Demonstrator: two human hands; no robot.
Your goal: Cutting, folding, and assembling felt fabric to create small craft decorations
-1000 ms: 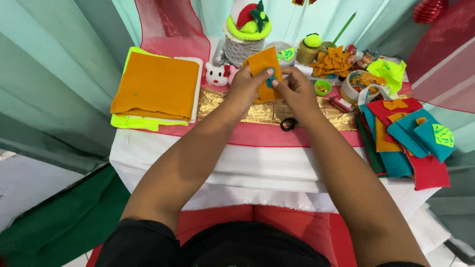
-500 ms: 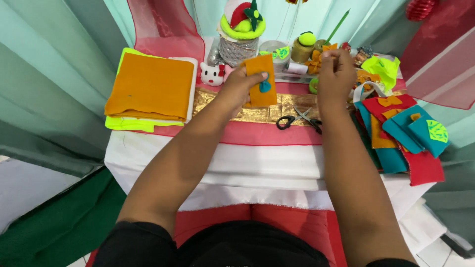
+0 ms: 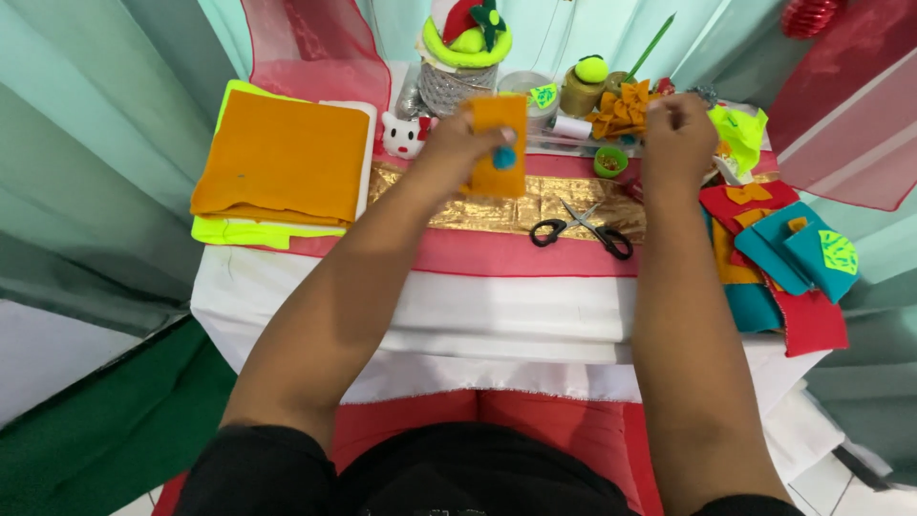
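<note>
- Two hands up over surface (image 3: 535, 315): left hand (image 3: 457, 143) pinching small orange felt rectangle (image 3: 499, 145), teal pompom attached.
- Right hand (image 3: 676, 134) closed; contents unclear.
- Keep felt steady, black-handled scissors (image 3: 583, 229) within reach.

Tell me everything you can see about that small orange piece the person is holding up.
The orange felt piece is a small upright rectangle that looks like soft, matte felt. A small teal dot sits near its right edge, about halfway up. The left hand grips it along its left side and lifts it clear of the table, above the gold strip of cloth. The right hand is apart from it, off to the right. Its back is hidden.
</note>
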